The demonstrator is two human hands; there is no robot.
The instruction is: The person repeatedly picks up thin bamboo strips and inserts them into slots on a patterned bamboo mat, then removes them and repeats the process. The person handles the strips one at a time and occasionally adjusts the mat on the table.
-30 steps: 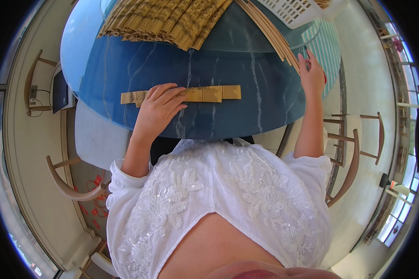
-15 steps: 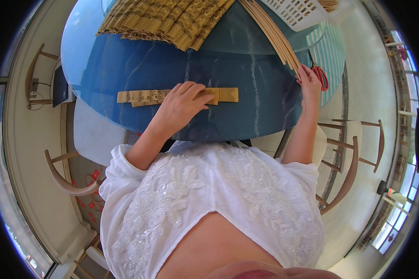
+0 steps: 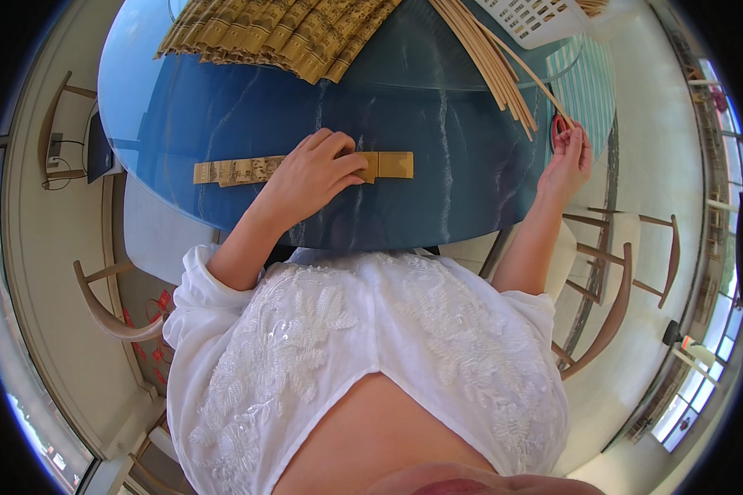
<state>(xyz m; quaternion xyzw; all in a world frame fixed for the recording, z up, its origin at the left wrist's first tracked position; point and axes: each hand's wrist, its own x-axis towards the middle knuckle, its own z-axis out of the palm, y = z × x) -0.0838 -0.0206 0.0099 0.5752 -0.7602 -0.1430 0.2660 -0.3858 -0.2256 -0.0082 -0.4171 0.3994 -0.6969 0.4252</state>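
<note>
Right fingers (image 3: 575,139) pinch stick (image 3: 545,88); left fingers (image 3: 338,147) half-curled on gold wrappers (image 3: 238,172), grip unclear.

left grip (image 3: 315,172): palm down, curled | right grip (image 3: 567,161): pinched, it seems (small in view)

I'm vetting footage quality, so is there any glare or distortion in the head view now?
Head view: strong fisheye bends the wall at left into a curve; pale glare washes the left edge of the blue table; windows at right look very bright; the left hand and right hand look reasonably sharp.
</note>
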